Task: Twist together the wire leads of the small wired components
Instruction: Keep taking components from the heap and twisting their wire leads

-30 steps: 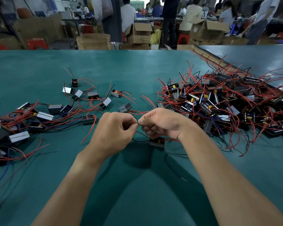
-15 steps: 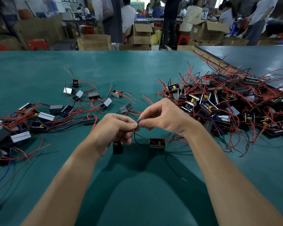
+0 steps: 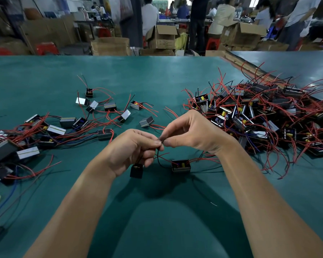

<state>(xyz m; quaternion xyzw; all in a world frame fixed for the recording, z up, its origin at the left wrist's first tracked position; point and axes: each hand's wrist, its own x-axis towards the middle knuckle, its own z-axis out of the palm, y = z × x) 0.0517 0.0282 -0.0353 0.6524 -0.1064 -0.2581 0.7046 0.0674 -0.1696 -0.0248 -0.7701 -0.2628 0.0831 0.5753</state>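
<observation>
- No text, label, brand, number or sign can be read.
- Any marks on the small wired components [image 3: 237, 116] heaped near the right edge of the desk [image 3: 157, 77] are too small to tell.
- Any print on the cardboard boxes [image 3: 161, 41] beyond the desk's far edge is blurred.

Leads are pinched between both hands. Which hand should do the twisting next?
Right, probably. The right hand pinches the leads by thumb and forefinger only, free to roll. The left hand also carries the black component, so it suits anchoring.
</observation>
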